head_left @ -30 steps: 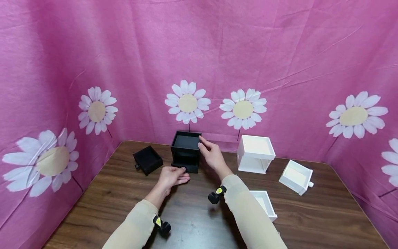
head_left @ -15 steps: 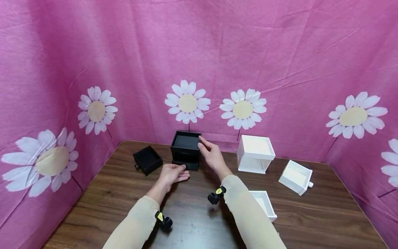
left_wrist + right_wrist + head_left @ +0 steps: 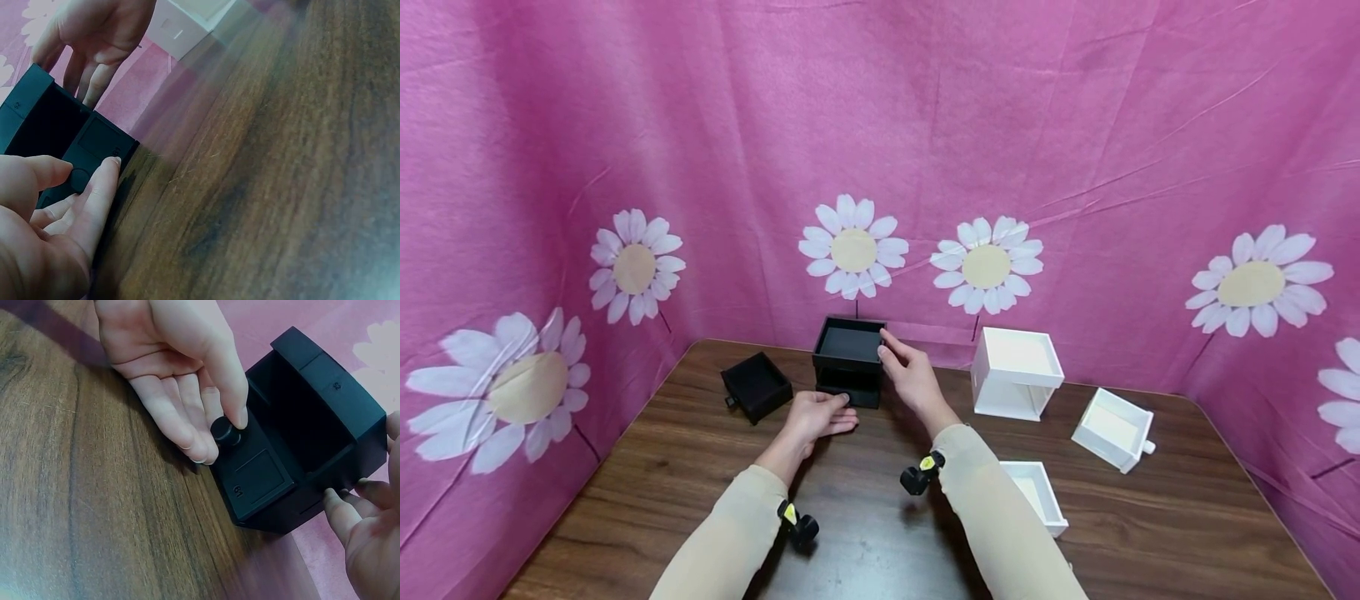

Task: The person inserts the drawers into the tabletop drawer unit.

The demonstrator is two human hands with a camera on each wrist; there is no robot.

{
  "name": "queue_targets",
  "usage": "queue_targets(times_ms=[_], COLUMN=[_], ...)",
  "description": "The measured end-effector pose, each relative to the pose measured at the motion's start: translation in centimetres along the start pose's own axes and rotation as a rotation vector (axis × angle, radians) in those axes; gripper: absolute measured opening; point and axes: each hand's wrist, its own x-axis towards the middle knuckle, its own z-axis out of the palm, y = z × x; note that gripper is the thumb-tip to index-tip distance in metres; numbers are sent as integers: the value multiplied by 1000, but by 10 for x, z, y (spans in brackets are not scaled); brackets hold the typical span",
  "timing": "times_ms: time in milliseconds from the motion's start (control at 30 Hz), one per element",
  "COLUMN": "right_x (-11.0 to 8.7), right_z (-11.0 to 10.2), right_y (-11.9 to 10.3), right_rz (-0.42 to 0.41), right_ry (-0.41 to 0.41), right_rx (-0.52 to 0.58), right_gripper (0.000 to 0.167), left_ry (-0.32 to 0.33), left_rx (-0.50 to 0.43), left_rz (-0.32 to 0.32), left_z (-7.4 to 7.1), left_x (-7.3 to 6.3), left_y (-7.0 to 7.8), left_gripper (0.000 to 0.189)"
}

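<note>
A small black cabinet (image 3: pixel 850 342) with a rimmed top stands near the back of the table. In its lower slot sits a black drawer (image 3: pixel 259 481), front nearly level with the cabinet, while the slot above is hollow. My left hand (image 3: pixel 814 417) pinches the drawer's round knob (image 3: pixel 224 431), thumb above and fingers below. My right hand (image 3: pixel 917 382) holds the cabinet's right side, with thumb and index finger at the top rim. In the right wrist view its other fingers (image 3: pixel 342 515) lie along the side wall.
Another black drawer (image 3: pixel 757 387) lies left of the cabinet on the wooden table (image 3: pixel 647 492). To the right stand a white cabinet (image 3: pixel 1017 372) and a white drawer (image 3: pixel 1114 428). A second white drawer (image 3: pixel 1036 493) is partly behind my right sleeve. A pink flowered cloth (image 3: pixel 880 125) hangs behind.
The lower black drawer has slid farther into the cabinet, and my left hand has moved slightly forward with it. My right hand has stayed on the cabinet's side.
</note>
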Motion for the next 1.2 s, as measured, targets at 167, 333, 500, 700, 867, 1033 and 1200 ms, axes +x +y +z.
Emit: queue_targets(times_ms=[167,333,500,700,867,1033,1200], right_x=[0,0,1,1,2,2,1], right_z=[2,3,4,4,3,3,3], right_y=[1,3,6,5,4,4,4], right_rz=[-2,-3,8,14,-22,-38,-26], right_ry=[-6,3,11,17,26,40,37], right_rx=[18,29,32,34,58,49,5], right_gripper=[48,47,47,46,45,44,44], left_ry=[-16,-39,-53,-60,-62,-67,-79], left_rx=[5,18,20,25,53,78,96], left_rz=[2,-7,-24,-34,-23,-13,11], left_z=[-1,-3,-4,-6,-10,-15,-22], left_x=[1,1,0,-4,-8,-13,-19], left_y=[2,4,5,5,5,5,3], left_gripper=[33,37,40,40,37,33,33])
